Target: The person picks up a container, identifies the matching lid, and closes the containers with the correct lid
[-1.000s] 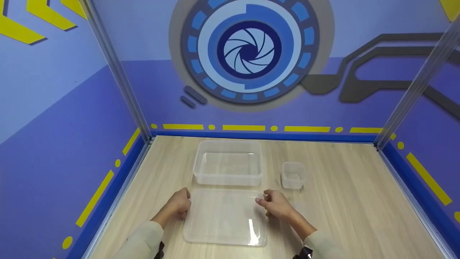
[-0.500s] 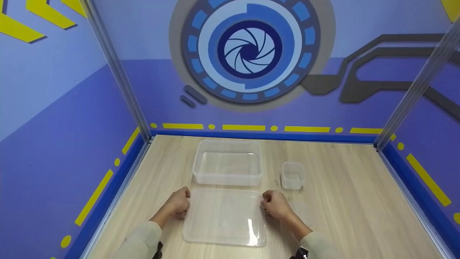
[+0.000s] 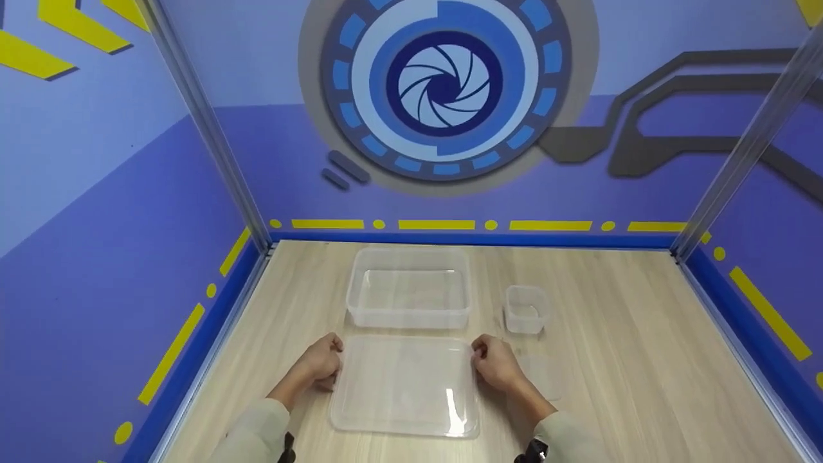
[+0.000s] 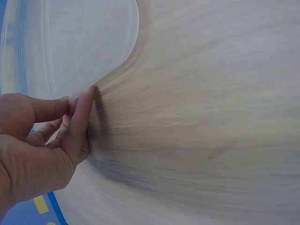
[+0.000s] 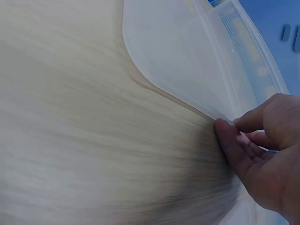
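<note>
A large translucent plastic lid [image 3: 404, 386] lies in front of a rectangular clear food container [image 3: 408, 318] in the head view. At the lid's left edge, my left hand [image 3: 319, 362] pinches the rim between thumb and fingers; the left wrist view shows the lid [image 4: 89, 37] meeting these fingertips. On the opposite side my right hand [image 3: 498, 363] pinches the right edge. In the right wrist view, thumb and forefinger meet at the rim of the lid [image 5: 173, 56]. The container is open on top, just beyond the lid.
A small clear container [image 3: 526, 312] stands to the right of the large one. Beside my right forearm lies a small transparent lid [image 3: 543, 378], partly covered by the arm. Blue printed panels [image 3: 411, 206] bound the wooden table [image 3: 630, 360] at the back and sides.
My right thumb and fingers have come together on the lid's right edge. The left hand stays at its edge, and the lid has hardly moved. The head view has tilted slightly.
</note>
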### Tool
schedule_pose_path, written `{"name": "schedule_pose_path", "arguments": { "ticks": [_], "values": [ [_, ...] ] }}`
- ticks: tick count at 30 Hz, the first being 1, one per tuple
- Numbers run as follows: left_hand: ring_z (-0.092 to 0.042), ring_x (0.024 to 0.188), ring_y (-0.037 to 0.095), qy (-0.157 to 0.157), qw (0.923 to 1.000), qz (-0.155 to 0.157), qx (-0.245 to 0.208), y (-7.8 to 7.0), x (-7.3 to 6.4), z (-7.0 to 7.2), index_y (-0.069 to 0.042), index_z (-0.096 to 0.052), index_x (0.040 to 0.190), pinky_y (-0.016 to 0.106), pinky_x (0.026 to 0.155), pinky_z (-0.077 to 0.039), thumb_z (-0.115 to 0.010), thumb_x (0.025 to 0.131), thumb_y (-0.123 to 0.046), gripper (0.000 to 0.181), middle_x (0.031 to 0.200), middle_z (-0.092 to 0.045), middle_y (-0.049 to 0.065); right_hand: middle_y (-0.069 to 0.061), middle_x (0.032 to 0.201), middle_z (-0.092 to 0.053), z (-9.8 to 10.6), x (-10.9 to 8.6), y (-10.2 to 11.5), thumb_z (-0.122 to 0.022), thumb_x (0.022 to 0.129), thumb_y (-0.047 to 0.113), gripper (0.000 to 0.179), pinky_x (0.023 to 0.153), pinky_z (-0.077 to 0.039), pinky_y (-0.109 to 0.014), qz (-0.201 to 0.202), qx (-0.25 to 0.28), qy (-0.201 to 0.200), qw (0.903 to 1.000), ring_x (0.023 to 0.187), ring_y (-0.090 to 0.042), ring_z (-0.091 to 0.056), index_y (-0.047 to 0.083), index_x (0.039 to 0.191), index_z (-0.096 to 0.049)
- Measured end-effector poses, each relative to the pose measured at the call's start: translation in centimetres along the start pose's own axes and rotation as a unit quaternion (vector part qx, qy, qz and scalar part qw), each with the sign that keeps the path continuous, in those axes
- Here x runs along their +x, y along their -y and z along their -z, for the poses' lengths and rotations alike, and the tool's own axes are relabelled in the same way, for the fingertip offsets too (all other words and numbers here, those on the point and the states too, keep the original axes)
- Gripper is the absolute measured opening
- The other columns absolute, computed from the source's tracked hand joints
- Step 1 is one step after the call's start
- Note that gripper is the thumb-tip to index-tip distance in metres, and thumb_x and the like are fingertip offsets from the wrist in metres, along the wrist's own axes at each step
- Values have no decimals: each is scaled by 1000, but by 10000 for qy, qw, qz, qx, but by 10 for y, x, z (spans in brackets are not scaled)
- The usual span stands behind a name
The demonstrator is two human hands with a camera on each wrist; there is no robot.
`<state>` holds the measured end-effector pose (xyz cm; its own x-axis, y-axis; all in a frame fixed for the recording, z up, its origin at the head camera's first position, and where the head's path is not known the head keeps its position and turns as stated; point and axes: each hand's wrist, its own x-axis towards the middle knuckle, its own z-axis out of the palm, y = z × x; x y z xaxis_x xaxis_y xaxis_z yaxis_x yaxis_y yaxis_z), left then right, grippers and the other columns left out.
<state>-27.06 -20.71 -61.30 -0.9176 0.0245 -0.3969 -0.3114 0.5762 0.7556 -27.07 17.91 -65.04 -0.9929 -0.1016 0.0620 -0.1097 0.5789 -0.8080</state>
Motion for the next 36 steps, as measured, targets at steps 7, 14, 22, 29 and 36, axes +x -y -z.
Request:
{"name": "schedule_pose_path", "arguments": {
  "ticks": [7,14,22,29,36],
  "values": [
    [-50,53,14,-1,9997,92,217,-3,2,1,-5,-55,116,36,52,-58,-49,80,19,44,79,-56,6,-5,82,-60,0,5,-2,-60,93,-11,11,54,-47,-25,-262,214,156,9993,64,-14,-58,-4,100,-65],
    [-51,51,14,56,9994,203,257,-7,6,2,-5,-54,116,34,50,-56,-48,79,21,45,78,-55,7,-6,82,-58,0,7,-6,-58,95,-8,10,50,-46,-26,-403,389,195,9982,61,-15,-58,-2,101,-63],
    [-51,50,14,28,9991,268,320,-6,7,0,-5,-54,114,33,48,-55,-49,80,20,43,68,-51,4,-5,82,-58,-3,6,-5,-59,96,-7,9,50,-46,-27,-445,344,177,9983,61,-15,-57,-2,102,-63],
    [-51,50,14,-17,9993,255,267,-10,8,-2,-6,-54,114,31,46,-52,-49,81,20,42,65,-50,2,-5,83,-58,-1,5,-4,-59,96,-6,9,53,-45,-28,-425,171,148,9988,64,-15,-57,-1,103,-63],
    [-49,50,12,-8,9995,59,313,-6,4,0,-4,-53,112,30,47,-53,-48,77,21,43,69,-49,3,-4,81,-58,-3,6,-5,-59,96,-6,8,53,-45,-26,-287,133,94,9995,63,-14,-56,-3,102,-63]
  ]
}}
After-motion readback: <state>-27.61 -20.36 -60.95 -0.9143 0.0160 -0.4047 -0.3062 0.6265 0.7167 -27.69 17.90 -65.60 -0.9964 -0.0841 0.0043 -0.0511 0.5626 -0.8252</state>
